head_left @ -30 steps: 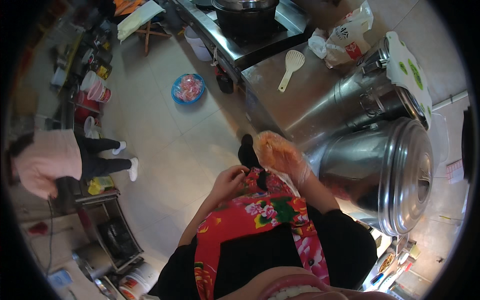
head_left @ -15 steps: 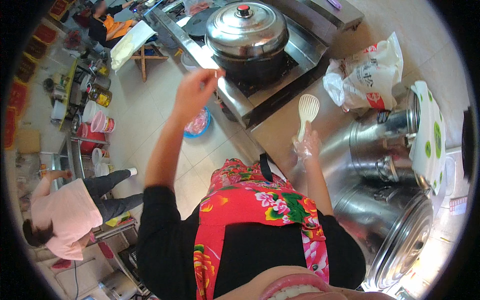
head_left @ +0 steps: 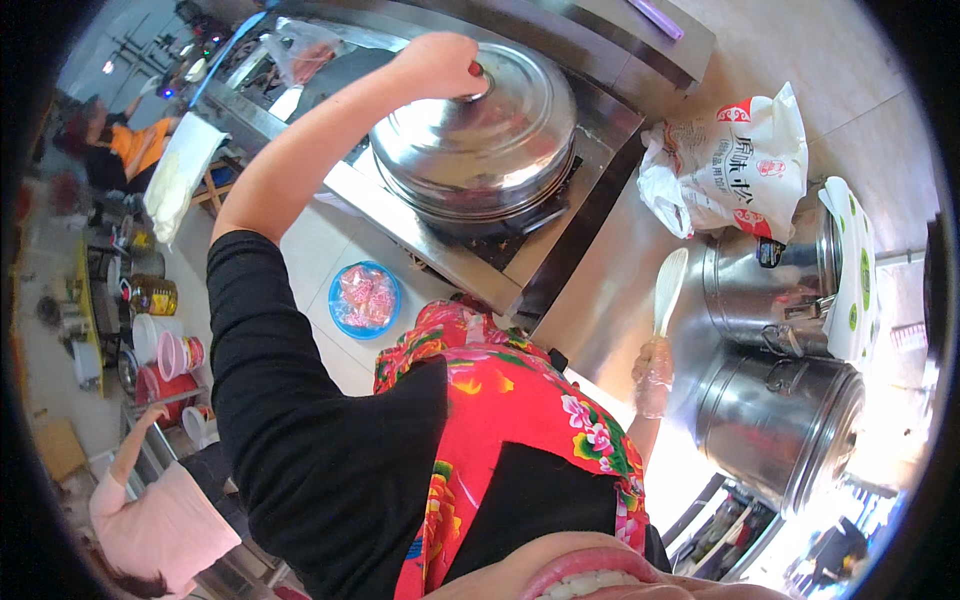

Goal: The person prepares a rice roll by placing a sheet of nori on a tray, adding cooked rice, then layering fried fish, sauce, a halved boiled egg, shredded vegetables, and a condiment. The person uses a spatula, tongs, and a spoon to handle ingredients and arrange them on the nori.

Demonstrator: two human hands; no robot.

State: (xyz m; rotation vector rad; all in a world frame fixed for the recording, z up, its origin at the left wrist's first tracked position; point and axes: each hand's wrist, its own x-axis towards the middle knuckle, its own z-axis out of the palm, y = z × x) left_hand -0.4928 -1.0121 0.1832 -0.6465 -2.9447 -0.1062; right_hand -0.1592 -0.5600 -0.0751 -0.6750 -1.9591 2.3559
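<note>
My left hand (head_left: pixel 438 62) reaches up and grips the red knob on top of a large domed steel lid (head_left: pixel 480 130) that covers a pot on the stove (head_left: pixel 520 235). My right hand (head_left: pixel 655 372), in a thin clear glove, holds the handle of a white rice paddle (head_left: pixel 668 290) whose blade points up over the steel counter (head_left: pixel 610 300). I wear a black top and a red flowered apron (head_left: pixel 520 420).
A white plastic sack (head_left: pixel 730 165) lies on the counter. Two big steel drums (head_left: pixel 790 430) stand at the right, one with a white-green tray (head_left: pixel 850 270) on top. A blue basin of pink meat (head_left: pixel 365 298) sits on the floor. A person in pink (head_left: pixel 160 520) crouches at lower left.
My left hand has gone from the air onto the lid's knob. My right hand has taken hold of the white paddle. The view has swung up toward the stove.
</note>
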